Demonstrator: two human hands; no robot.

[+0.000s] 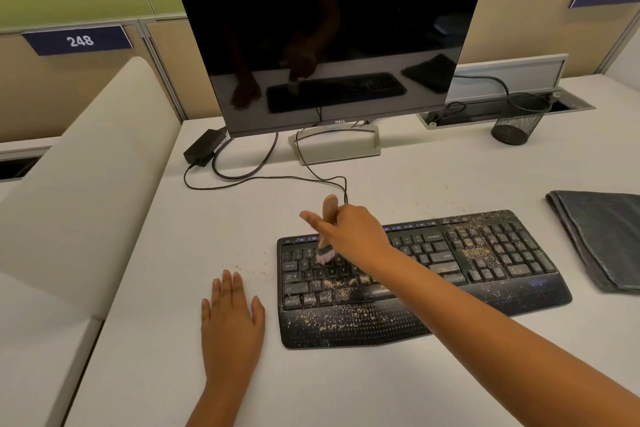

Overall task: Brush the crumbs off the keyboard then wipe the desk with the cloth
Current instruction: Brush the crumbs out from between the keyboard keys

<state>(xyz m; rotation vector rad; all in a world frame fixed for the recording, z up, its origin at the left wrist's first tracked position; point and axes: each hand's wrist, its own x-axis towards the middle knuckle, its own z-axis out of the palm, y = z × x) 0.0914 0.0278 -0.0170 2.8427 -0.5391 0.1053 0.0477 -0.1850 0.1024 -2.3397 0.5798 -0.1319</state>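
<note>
1. Head view: black keyboard (422,274) lies on the white desk (346,392), long axis left to right, right end angled slightly away from the person; palm rest faces the person.
2. Crumbs (332,317) scattered over the palm rest, the lower left keys and the number pad; a few specks on the desk just left of the keyboard.
3. Right hand (349,232) reaches across the keyboard, fingers curled round a small brush (327,236). Wooden handle points up and away, bristles point down onto the upper-left keys. Brush is blurred.
4. Left hand (232,319) rests flat on the desk just left of the keyboard, fingers straight, holding nothing.
5. Dark folded cloth (602,239) lies on the desk to the right of the keyboard, apart from it.
6. Monitor (332,31) stands behind the keyboard, screen dark; mesh cup (519,121) at far right.
</note>
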